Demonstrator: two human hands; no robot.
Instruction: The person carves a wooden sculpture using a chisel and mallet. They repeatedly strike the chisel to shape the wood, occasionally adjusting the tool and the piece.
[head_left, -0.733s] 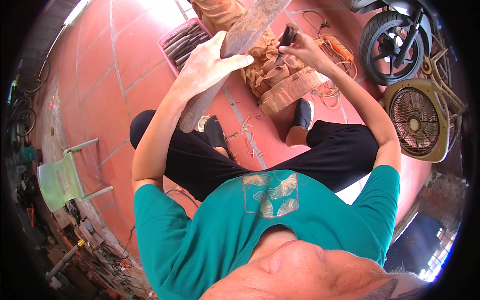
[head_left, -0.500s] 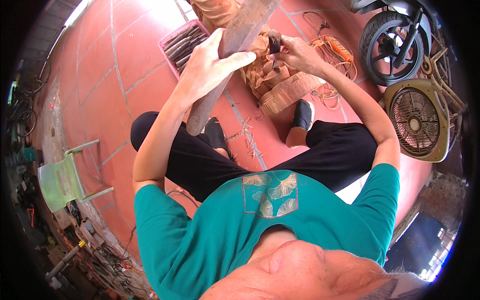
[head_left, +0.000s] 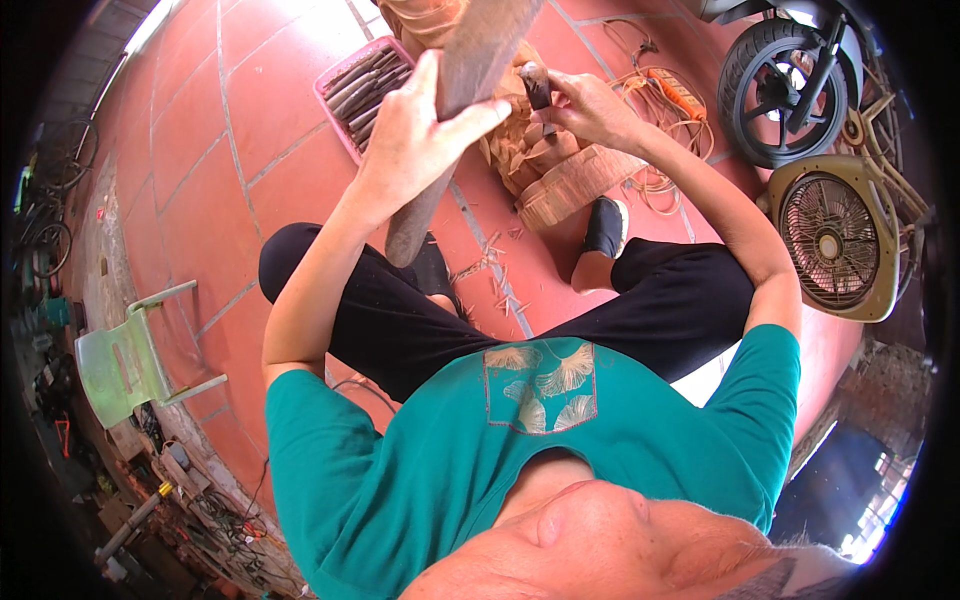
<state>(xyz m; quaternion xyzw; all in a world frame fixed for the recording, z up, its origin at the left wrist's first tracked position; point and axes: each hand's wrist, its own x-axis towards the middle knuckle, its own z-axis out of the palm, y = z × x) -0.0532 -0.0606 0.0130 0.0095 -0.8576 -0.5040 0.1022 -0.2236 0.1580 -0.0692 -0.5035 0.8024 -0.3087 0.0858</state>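
My left hand (head_left: 418,140) is wrapped round a long, flat wooden mallet (head_left: 482,62) that slants from the top of the view down toward my left knee. In my right hand (head_left: 592,112) a chisel (head_left: 538,92) is pinched between thumb and fingers, its dark top leaning a little to the left. The chisel's lower end meets a pale wood carving (head_left: 575,188) lying on the floor between my feet; its tip I cannot make out. Part of the carving is hidden behind the mallet and my left hand.
A pink basket (head_left: 327,100) of several chisels stands left of the carving. Wood chips (head_left: 503,285) lie between my feet. To the right are an orange power strip (head_left: 678,92) with coiled cord, a motorbike wheel (head_left: 782,95) and a box fan (head_left: 832,240). A green chair (head_left: 120,365) stands left.
The mallet has shifted, its upper part to the left and its lower end slightly up and to the right. The chisel's top has tilted to the left.
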